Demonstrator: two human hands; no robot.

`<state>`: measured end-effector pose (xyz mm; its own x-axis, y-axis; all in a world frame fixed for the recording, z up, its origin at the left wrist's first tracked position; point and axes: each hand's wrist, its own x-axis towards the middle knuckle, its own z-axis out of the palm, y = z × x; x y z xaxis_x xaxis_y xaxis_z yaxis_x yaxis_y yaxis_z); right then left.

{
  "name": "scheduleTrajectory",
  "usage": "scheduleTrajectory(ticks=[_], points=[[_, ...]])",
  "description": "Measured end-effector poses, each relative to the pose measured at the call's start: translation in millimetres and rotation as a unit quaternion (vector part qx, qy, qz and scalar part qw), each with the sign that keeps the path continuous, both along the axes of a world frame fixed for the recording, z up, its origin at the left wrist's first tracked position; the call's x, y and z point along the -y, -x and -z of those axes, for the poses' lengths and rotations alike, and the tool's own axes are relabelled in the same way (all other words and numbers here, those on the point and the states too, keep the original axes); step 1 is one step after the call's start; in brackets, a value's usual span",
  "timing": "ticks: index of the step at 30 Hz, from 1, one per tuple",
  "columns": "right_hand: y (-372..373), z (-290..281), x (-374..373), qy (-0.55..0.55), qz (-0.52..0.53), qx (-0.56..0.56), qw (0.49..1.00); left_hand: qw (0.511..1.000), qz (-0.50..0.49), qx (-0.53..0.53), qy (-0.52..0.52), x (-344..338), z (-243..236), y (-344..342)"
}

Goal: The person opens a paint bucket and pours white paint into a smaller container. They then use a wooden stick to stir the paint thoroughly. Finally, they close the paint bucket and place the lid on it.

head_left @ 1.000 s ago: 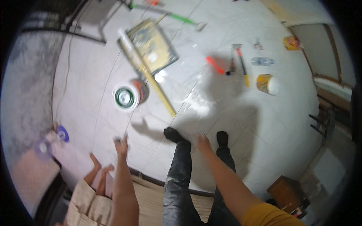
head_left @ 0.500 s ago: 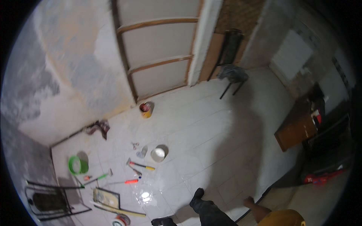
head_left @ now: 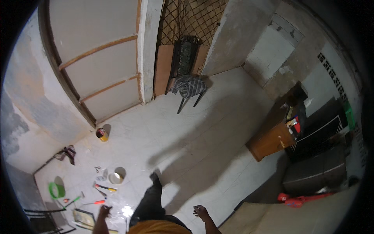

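Observation:
My left hand (head_left: 104, 211) hangs low in front of me, fingers loosely bent and apart, with nothing visible in it. In the picture it overlaps the floor by a screwdriver-like tool with an orange-red handle (head_left: 99, 202), without visibly touching it. My right hand (head_left: 201, 212) is held out at my other side above the tiles, its fingers parted and holding nothing I can make out. Left of my leg lie a hammer with a yellow and black handle (head_left: 106, 188), a green-handled tool (head_left: 73, 201) and a rectangular tray-like thing (head_left: 83, 218). A white bucket (head_left: 115, 178) stands beyond them.
A green bucket (head_left: 57, 190) and a yellow tin (head_left: 102, 134) stand toward the left wall. Ahead is a chair with a grey cloth (head_left: 189, 86). A wooden cabinet (head_left: 270, 142) stands at the right, with a red object (head_left: 296, 200) nearer me.
My view has swung to the right, so the tools and buckets sit farther left. Both hands now show; before, only one hand and a yellow sleeve showed at the lower right.

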<state>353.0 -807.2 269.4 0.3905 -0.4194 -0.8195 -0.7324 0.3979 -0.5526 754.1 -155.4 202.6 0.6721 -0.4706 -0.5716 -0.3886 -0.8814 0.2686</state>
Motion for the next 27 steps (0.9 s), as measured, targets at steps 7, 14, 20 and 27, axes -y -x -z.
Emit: scheduleTrajectory(ticks=[7,14,20,27], points=[[128,-1,156,0.065,0.441,-0.104,0.889,0.951,-0.284,-0.096,0.073,334,0,-201],[-116,-29,271,-0.01,0.053,-0.183,0.982,0.963,-0.148,-0.037,0.22,666,-54,-397],[-348,33,494,-0.051,-0.162,-0.149,0.974,0.871,-0.254,-0.14,0.396,811,-248,-471],[-839,177,832,0.304,-0.394,-0.129,0.858,0.741,-0.657,0.141,-0.026,713,-180,-278]])
